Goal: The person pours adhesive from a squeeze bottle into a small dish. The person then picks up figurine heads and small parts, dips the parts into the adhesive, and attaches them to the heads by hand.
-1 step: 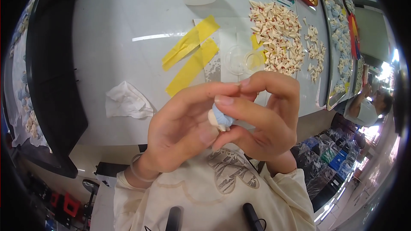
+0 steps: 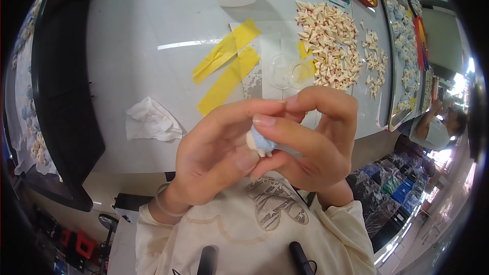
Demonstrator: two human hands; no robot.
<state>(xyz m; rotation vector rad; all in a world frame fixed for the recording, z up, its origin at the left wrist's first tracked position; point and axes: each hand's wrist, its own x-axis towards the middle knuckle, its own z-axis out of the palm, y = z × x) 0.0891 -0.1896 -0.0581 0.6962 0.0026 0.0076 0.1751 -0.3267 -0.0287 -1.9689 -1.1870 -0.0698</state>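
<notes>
at one table, left hand and right hand apparently pinch one bluish piece.

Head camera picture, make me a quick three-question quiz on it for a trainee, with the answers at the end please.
1. Multiple choice: what colours is the small piece held in the fingers?
A) red and black
B) blue and cream
C) green and purple

2. True or false: the crumpled white cloth lies to the left of the two long yellow strips.

3. Fill in the blank: seen from the person's seat, the large heap of small cream pieces lies on the ____ side of the table.

Key: 1. B; 2. True; 3. right.
</notes>
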